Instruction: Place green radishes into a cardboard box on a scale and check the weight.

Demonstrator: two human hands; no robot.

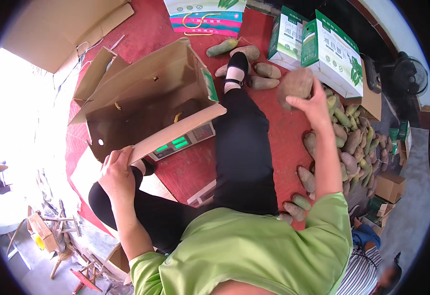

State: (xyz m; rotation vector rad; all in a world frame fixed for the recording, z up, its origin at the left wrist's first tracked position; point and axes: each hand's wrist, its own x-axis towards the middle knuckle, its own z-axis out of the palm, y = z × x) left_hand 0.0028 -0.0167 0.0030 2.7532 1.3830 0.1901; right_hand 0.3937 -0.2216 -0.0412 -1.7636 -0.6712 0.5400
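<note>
My left hand is closed on the near flap of an open cardboard box, fingers over the edge. Nothing large shows inside the box; small yellow cord ends poke through its walls. The box stands on or against a digital scale whose display glows green. Raised to the right, my right hand grips a big, mud-brown radish, thumb across its lower side. Several more radishes lie on the red floor covering past my foot, and a large heap of green and brown radishes lies to my right.
White and green cartons stand beyond the heap, with a pink and blue box at the far side. A large cardboard sheet is at the upper left. Low wooden stools stand lower left; another person is at lower right.
</note>
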